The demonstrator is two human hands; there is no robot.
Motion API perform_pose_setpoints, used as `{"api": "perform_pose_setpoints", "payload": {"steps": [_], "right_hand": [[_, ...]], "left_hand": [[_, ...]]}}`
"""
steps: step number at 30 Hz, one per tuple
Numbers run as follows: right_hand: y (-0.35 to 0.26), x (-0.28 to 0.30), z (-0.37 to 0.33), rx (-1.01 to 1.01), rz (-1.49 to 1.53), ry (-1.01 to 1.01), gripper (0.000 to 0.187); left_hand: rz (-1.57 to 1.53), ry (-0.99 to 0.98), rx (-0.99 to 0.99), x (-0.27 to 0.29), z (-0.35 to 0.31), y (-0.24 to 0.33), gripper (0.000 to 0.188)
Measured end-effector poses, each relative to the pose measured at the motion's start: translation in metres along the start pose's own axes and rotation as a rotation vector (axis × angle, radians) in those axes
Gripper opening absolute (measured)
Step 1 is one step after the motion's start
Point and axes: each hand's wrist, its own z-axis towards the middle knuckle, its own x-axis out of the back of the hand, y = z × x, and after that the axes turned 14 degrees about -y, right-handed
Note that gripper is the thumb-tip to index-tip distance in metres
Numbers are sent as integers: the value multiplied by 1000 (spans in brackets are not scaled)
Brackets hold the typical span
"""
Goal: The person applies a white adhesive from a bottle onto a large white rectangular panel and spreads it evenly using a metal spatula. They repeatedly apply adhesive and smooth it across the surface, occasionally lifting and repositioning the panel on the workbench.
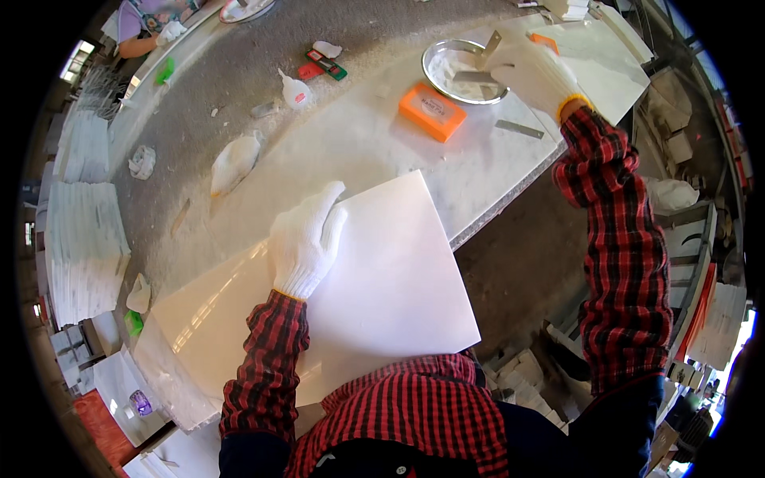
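Observation:
My left hand (pixel 307 239), in a white knitted glove, lies flat with fingers stretched on a glossy white panel (pixel 390 271). The panel rests on the pale stone-topped table, its near edge against my body. My right hand (pixel 538 76), gloved too and partly blurred, is closed at the right rim of a round metal bowl (pixel 431 80) of white paste or powder. From its fingers a flat metal scraper (pixel 472 76) reaches over the bowl. A second metal blade (pixel 492 44) sticks up at the bowl's far right rim; whether my hand touches it I cannot tell.
An orange box (pixel 432 111) and a flat metal strip (pixel 519 128) lie near the bowl. Farther left are a white squeeze bottle (pixel 295 90), a green-and-red box (pixel 327 65) and a white bag (pixel 237 163). Stacked slabs (pixel 86 251) stand left. Another person's gloved hand (pixel 170 33) shows top left.

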Motion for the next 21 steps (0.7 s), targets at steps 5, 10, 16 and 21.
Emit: {"api": "perform_pose_setpoints", "payload": {"steps": [5, 10, 16, 21], "right_hand": [[-24, -19, -3, -342, 676, -8, 21], [-31, -34, -1, -372, 791, 87, 25], [-43, -19, 8, -543, 799, -50, 25], [-38, -23, 8, -513, 652, -23, 25]], "left_hand": [[36, 61, -54, -4, -1, -8, 29], [27, 28, -38, -2, 3, -7, 31], [31, 20, 2, 0, 3, -1, 36], [100, 7, -2, 0, 4, -4, 44]]}}
